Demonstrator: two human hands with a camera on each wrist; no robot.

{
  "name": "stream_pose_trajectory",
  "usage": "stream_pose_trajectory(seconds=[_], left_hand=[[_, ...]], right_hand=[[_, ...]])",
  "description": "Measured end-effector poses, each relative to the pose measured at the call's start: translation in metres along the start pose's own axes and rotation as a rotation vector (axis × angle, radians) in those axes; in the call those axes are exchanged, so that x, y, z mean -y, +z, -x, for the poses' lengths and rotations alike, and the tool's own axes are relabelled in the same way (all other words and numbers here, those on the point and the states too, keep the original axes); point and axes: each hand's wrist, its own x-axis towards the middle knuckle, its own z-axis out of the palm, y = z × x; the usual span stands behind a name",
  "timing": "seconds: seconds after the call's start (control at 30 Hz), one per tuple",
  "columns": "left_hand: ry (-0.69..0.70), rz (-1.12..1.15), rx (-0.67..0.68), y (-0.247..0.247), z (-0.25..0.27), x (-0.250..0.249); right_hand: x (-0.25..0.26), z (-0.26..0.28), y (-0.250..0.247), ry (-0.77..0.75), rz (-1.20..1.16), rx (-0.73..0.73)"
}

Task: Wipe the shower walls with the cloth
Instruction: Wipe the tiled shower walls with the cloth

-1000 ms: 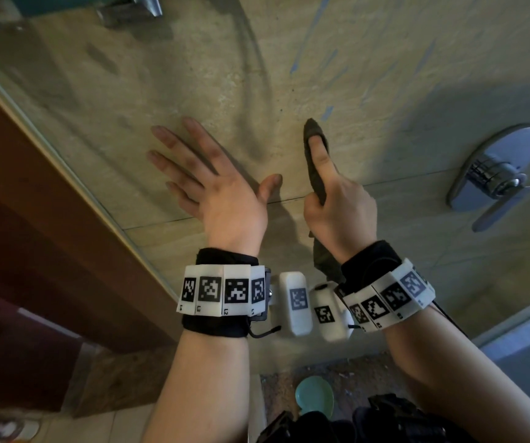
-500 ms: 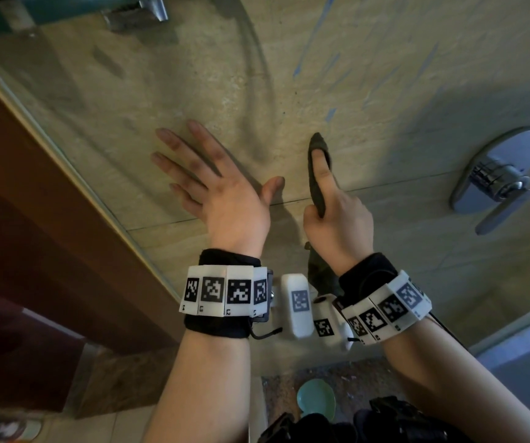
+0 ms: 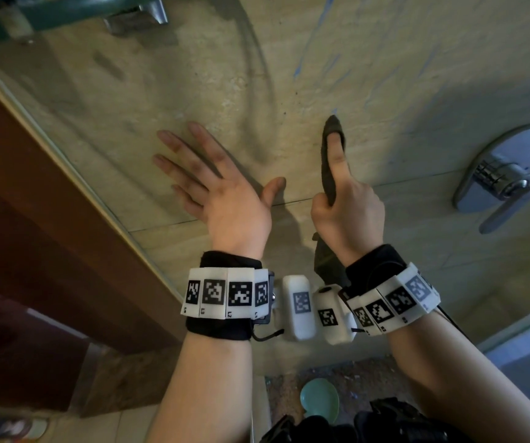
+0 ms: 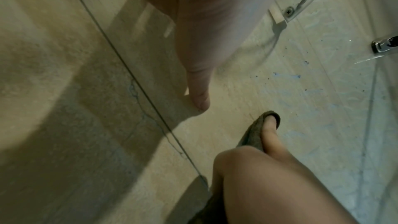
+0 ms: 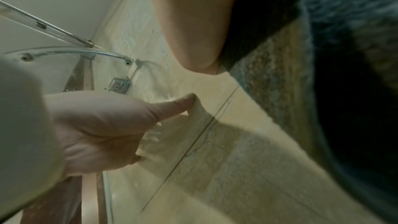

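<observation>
The beige stone shower wall (image 3: 401, 75) fills the head view. My left hand (image 3: 225, 193) lies flat against it with the fingers spread and holds nothing. Just to its right, my right hand (image 3: 346, 212) grips a dark grey cloth (image 3: 327, 167). The cloth is wrapped over the outstretched index finger, which presses it onto the wall, and the rest hangs below the fist. In the left wrist view the cloth (image 4: 252, 135) cups that fingertip close to my left thumb (image 4: 198, 91). The right wrist view has the cloth (image 5: 323, 57) close up on the right.
A chrome mixer handle (image 3: 506, 180) sits on the wall to the right. Faint blue streaks (image 3: 308, 55) mark the wall above the cloth. The glass screen edge (image 3: 75, 174) and brown wood lie left, a metal bracket (image 3: 139, 17) above, a green dish (image 3: 319, 401) on the floor.
My right index finger with the cloth slid a little down the wall, then back up and slightly right. The left hand stayed flat in place.
</observation>
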Motion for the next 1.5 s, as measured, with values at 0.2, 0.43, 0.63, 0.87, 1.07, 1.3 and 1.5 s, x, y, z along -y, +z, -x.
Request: stream_pose_trajectory(seconds=[0.2,0.43,0.63,0.87,1.07,1.3,1.5], left_hand=[[0.003,-0.01,-0.007,0.001,-0.002,0.0],[-0.005,-0.003,0.009,0.001,-0.002,0.0],[-0.004,0.011,0.014,-0.001,-0.002,-0.001],[-0.016,0.028,0.045,-0.002,-0.002,-0.002],[-0.022,0.036,0.06,-0.003,-0.002,-0.002],[-0.019,0.038,0.04,-0.006,-0.001,-0.002],[-0.021,0.086,-0.031,-0.009,0.003,-0.004]], right_hand=[[0.001,0.007,0.006,-0.026,-0.029,0.068],[0.004,-0.007,0.002,-0.149,0.015,-0.078],[0.001,-0.009,-0.006,-0.055,0.072,-0.088],[0.002,0.005,0.002,-0.004,0.024,0.032],[0.009,0.001,0.004,-0.125,0.02,0.004],[0.005,-0.012,-0.004,-0.135,0.027,-0.166],[0.0,0.001,-0.001,0.014,0.06,-0.047]])
